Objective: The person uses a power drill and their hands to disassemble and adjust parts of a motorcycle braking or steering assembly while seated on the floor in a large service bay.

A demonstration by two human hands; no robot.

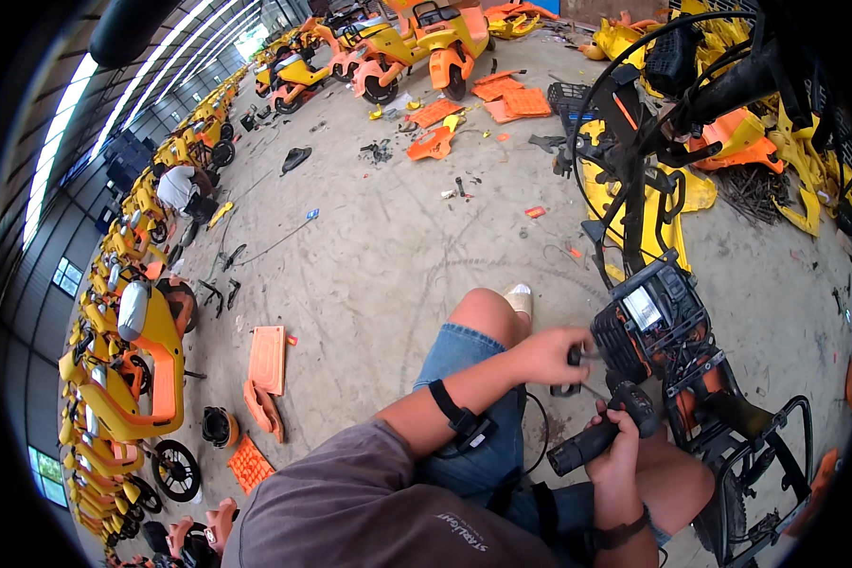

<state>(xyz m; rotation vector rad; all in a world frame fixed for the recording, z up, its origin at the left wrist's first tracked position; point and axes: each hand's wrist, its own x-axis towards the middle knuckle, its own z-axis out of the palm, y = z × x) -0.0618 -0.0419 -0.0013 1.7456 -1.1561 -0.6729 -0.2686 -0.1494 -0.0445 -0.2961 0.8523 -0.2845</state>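
Note:
My left hand (547,356) is closed around a small black part (566,388) whose kind I cannot make out, just left of the stripped scooter frame (715,379). My right hand (617,449) grips a black cordless drill (585,445) above my right knee. A thin bit seems to run from the drill toward the part in my left hand. Beside both hands, the frame carries a black ribbed box (619,343) and exposed wiring (683,331). Its bare fork and handlebar with cables (639,161) stretch away at the upper right.
Yellow and orange scooters (151,369) line the left wall, with more scooters (417,47) at the back. Orange panels (267,360) and loose parts lie on the concrete floor. Yellow body covers (667,218) are piled on the right. Another person (182,189) crouches far left.

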